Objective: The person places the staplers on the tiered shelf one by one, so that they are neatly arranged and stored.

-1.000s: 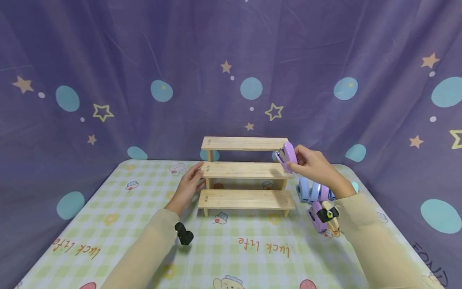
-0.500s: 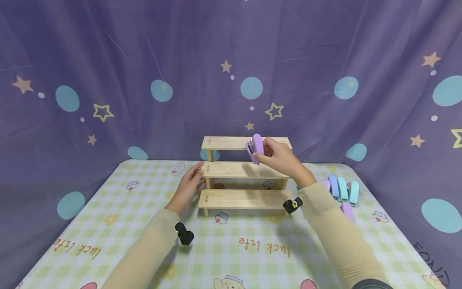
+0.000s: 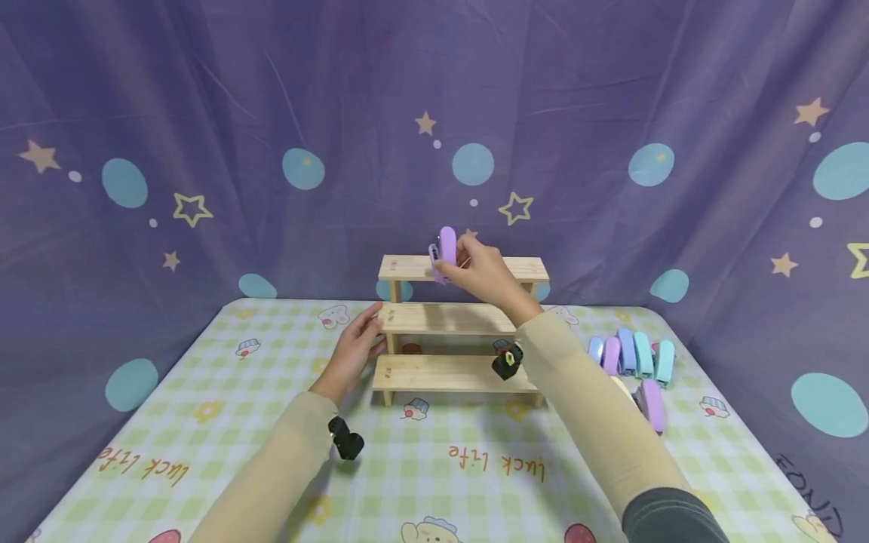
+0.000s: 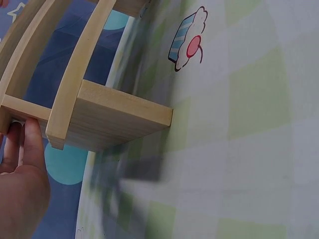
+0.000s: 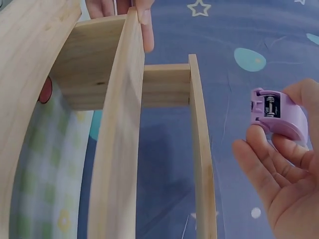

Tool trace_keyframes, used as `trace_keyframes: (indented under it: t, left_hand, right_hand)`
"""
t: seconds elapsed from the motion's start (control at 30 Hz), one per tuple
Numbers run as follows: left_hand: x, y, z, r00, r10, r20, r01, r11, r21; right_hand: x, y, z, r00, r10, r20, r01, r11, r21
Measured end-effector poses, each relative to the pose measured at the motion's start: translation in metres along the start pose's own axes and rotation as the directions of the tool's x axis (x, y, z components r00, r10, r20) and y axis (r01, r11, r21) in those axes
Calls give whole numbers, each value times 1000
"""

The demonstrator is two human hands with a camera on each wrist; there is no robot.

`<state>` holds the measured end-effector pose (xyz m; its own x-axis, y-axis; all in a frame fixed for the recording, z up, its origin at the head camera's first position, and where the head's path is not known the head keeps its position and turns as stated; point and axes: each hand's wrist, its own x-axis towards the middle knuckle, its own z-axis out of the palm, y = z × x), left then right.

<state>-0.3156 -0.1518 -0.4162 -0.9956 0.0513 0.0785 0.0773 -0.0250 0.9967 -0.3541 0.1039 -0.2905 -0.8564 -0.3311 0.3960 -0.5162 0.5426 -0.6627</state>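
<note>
The left hand (image 3: 350, 351) is gripping the wooden shelf (image 3: 434, 373) at the left end of its middle board (image 3: 441, 318); the right hand (image 3: 489, 276) is pinching a purple stapler (image 3: 447, 243) above the shelf's top board (image 3: 523, 268). Other staplers (image 3: 626, 351) are lying right of the shelf, a starry curtain (image 3: 577, 90) hanging behind it.

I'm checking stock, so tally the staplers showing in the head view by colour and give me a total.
Purple staplers: 3
Blue staplers: 2
Teal staplers: 2
Cream stapler, mostly hidden by the right sleeve: 1
Total: 8 in view; the sleeve could hide more.
</note>
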Motion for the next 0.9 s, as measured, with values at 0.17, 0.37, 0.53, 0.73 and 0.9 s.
trace_keyframes:
  t: [0.17,0.37,0.53,0.73,0.9]
  left_hand:
    - [0,1,0,1000,-1,1,1,1000,-12]
    - [0,1,0,1000,-2,2,2,1000,-16]
    - [1,-1,0,1000,0,7,0,1000,-12]
    - [0,0,0,1000,-2,9,2,1000,-12]
    - [0,-2,-1,1000,-1,15,2,1000,-20]
  right_hand:
    - [13,-6,7,1000,2,-18,-2,1000,7]
    - [23,-5,16,998,9,-56,-11,999,-32]
    - [29,0,22,997,44,-67,-45,999,-18]
    - [38,4,27,995,19,-99,-23,999,-45]
    - [40,4,33,994,64,-89,-66,998,-24]
